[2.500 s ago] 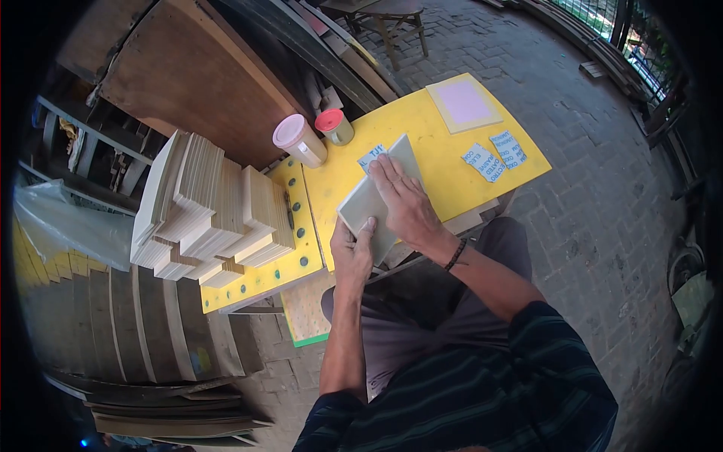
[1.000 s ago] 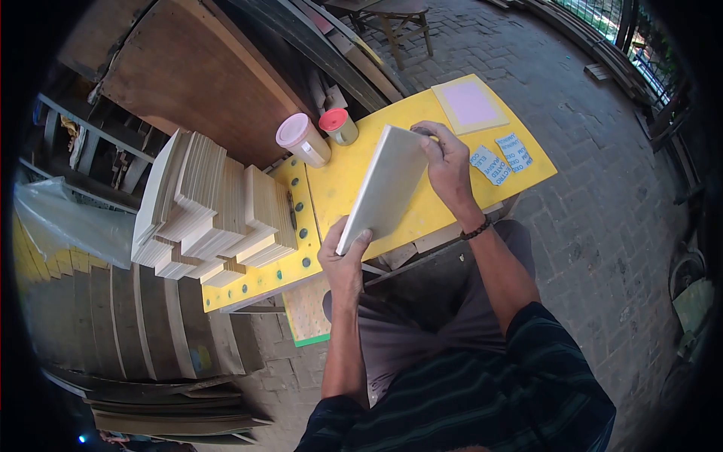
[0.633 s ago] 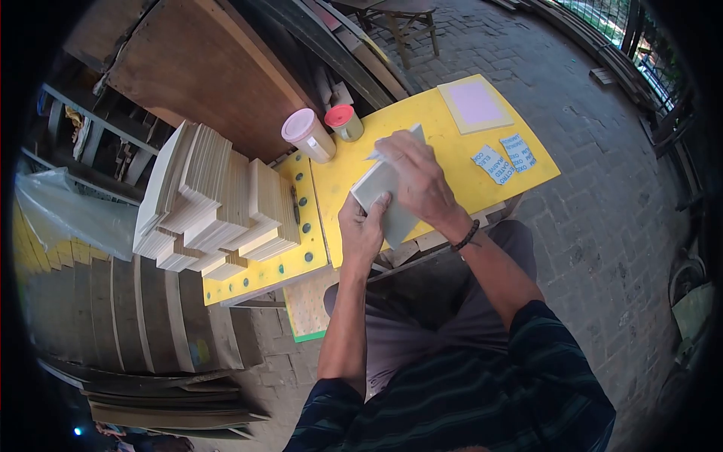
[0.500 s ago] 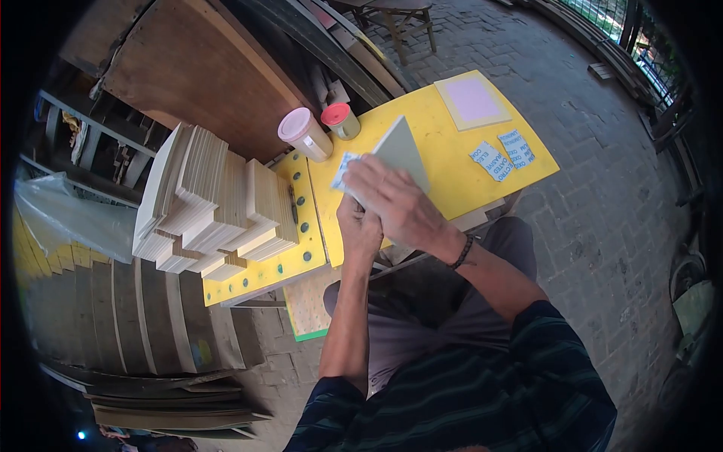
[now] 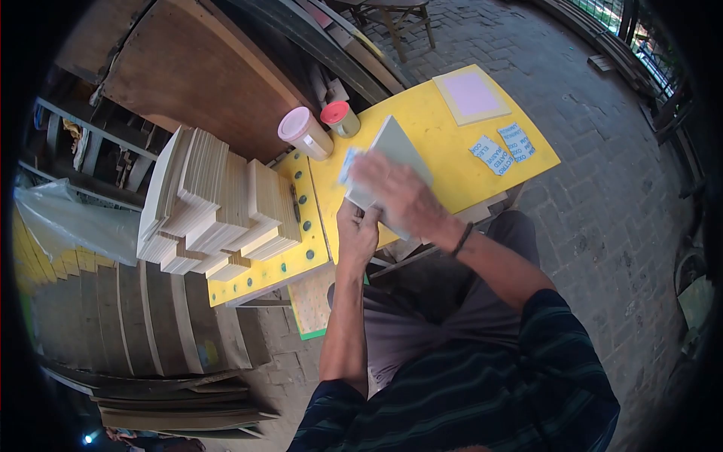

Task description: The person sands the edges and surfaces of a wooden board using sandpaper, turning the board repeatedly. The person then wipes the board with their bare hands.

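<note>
A pale grey board [image 5: 401, 151] is held tilted over the yellow table [image 5: 482, 177]. My left hand [image 5: 358, 232] grips its near lower corner, thumb on the face. Across the board's face lies my right hand [image 5: 399, 194], blurred by motion, with a piece of blue-and-white printed sandpaper [image 5: 347, 164] pressed under its fingers. Two more torn pieces of printed sandpaper [image 5: 491, 154] rest on the table at the right, below a pink-and-cream square sheet [image 5: 472, 95].
Stacked pale wooden boards [image 5: 215, 196] stand on the table's left part. Behind them are a pink-lidded container [image 5: 306, 134] and a red-lidded cup [image 5: 340, 119]. A large brown panel [image 5: 199, 83] leans at the back left. Stone paving [image 5: 587, 226] lies at the right.
The board was turned and tipped in my left hand. My right hand, earlier off the board's face near its far end, has come back onto it with the sandpaper and shifted along it.
</note>
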Available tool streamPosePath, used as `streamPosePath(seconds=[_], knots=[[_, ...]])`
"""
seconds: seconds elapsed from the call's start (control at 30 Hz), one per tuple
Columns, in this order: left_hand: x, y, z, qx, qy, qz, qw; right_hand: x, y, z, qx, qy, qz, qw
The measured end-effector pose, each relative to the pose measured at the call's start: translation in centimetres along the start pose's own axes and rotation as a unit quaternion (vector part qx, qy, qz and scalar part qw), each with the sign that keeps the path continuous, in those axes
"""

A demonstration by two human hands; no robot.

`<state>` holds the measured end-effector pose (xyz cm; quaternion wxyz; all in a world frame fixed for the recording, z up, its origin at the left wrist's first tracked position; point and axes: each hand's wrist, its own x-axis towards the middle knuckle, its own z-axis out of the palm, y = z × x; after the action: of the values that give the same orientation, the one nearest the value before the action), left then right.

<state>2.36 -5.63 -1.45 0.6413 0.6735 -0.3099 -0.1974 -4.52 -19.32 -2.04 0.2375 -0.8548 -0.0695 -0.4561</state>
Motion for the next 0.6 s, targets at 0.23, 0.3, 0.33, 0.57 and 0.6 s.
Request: streamPosePath(seconds=[0.23, 0.3, 0.33, 0.57, 0.6], knots=[[-0.5, -0.2, 0.8, 0.007, 0.049, 0.033, 0.998, 1.0, -0.5, -0.1, 0.014, 0.0, 0.027, 1.0], [-0.7, -0.2, -0.9, 0.109, -0.041, 0.001, 0.993, 0.2, -1.9, -0.4, 0.021, -0.033, -0.006, 0.999], [-0.9, -0.5, -0.7, 0.108, -0.038, -0.003, 0.993, 0.0, -1.1, -0.7, 0.003, -0.044, -0.026, 0.999], [-0.7, -0.5, 0.7, 0.025, 0.036, 0.027, 0.999, 1.0, 1.2, 0.0, -0.069, 0.048, 0.09, 0.992], [-0.8, -0.9, 0.7, 0.021, 0.045, 0.024, 0.998, 0.3, -0.6, -0.4, -0.033, 0.001, 0.025, 0.999]])
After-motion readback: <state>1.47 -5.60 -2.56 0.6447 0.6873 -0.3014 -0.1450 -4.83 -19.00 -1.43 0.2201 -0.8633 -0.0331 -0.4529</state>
